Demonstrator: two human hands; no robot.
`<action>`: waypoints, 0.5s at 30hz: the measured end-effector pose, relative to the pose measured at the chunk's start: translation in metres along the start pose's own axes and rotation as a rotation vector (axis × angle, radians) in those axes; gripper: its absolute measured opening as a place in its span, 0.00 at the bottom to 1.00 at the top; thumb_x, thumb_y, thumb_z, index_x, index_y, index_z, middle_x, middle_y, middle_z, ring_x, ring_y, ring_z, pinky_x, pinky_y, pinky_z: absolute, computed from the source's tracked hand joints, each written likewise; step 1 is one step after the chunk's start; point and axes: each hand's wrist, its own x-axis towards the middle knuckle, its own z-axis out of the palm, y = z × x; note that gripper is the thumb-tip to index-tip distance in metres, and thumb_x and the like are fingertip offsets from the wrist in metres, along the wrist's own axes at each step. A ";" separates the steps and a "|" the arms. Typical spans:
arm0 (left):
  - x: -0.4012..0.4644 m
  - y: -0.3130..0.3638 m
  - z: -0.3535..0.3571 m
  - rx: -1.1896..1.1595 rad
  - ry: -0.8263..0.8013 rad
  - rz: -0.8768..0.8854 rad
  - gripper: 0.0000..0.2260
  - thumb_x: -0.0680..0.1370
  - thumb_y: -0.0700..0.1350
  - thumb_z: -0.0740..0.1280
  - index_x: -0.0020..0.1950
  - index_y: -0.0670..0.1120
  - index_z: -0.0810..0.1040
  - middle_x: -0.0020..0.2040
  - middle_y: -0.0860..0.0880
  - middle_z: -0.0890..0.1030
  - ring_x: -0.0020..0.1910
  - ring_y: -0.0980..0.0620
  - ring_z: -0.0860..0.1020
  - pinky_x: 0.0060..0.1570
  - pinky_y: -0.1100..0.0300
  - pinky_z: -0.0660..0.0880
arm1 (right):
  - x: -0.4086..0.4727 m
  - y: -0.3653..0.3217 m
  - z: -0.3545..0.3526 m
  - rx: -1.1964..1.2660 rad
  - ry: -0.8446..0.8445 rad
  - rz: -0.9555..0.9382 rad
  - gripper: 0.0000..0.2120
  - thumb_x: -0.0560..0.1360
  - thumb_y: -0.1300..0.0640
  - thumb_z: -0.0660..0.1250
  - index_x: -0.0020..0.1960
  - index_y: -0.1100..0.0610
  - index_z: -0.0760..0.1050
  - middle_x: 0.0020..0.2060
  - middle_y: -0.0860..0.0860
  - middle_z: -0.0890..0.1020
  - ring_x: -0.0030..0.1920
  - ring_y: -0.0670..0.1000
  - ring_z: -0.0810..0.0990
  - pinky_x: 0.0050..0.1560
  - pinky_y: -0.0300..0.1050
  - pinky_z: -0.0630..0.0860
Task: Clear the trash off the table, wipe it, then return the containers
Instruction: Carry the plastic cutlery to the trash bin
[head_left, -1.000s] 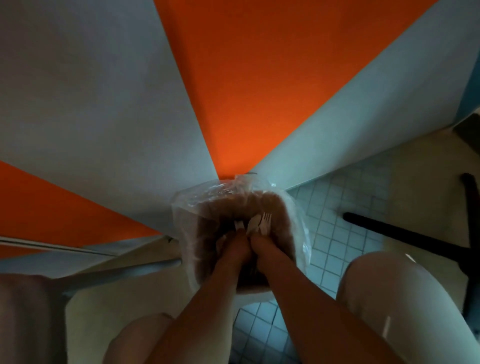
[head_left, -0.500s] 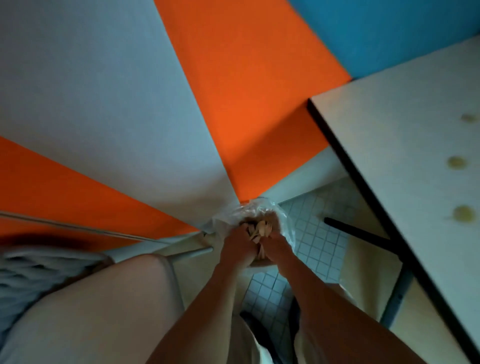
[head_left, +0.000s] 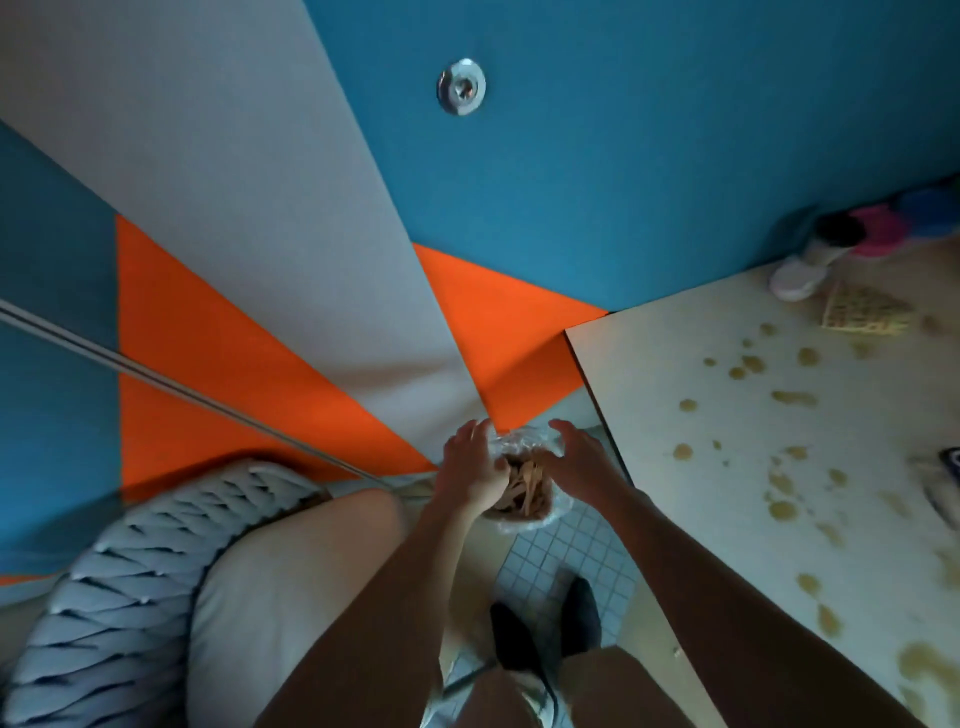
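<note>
While both hands hover over the plastic-lined trash bin (head_left: 524, 491) on the tiled floor, just beside the table (head_left: 675, 415) corner, the left hand (head_left: 470, 470) and right hand (head_left: 574, 460) hold nothing, fingers loosely spread. Wooden cutlery (head_left: 524, 483) fills the bin. The tabletop carries brownish spills (head_left: 685, 405) (and containers (head_left: 857, 234) at its far edge, by the wall).

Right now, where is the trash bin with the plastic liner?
In the head view the trash bin stands on the tiled floor just left of the table corner, below the left hand and right hand, at the wall's foot.
</note>
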 end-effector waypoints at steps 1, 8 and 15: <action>-0.005 0.002 -0.004 0.004 0.007 0.006 0.30 0.79 0.46 0.65 0.80 0.48 0.60 0.80 0.45 0.61 0.78 0.44 0.60 0.77 0.49 0.59 | -0.007 -0.003 -0.007 -0.016 0.010 -0.013 0.29 0.79 0.51 0.64 0.77 0.50 0.60 0.70 0.57 0.70 0.67 0.58 0.72 0.65 0.53 0.71; -0.052 0.032 -0.030 0.007 0.114 0.130 0.32 0.82 0.49 0.65 0.82 0.50 0.54 0.83 0.47 0.52 0.80 0.44 0.53 0.77 0.47 0.59 | -0.061 -0.011 -0.036 -0.077 0.194 -0.139 0.34 0.78 0.52 0.66 0.79 0.50 0.54 0.75 0.56 0.63 0.69 0.60 0.71 0.65 0.56 0.72; -0.106 0.054 -0.038 0.013 0.177 0.272 0.33 0.81 0.47 0.65 0.82 0.53 0.53 0.83 0.51 0.48 0.81 0.44 0.51 0.75 0.43 0.62 | -0.121 -0.002 -0.039 -0.053 0.417 -0.236 0.34 0.77 0.49 0.66 0.79 0.49 0.56 0.76 0.54 0.62 0.72 0.59 0.68 0.66 0.57 0.71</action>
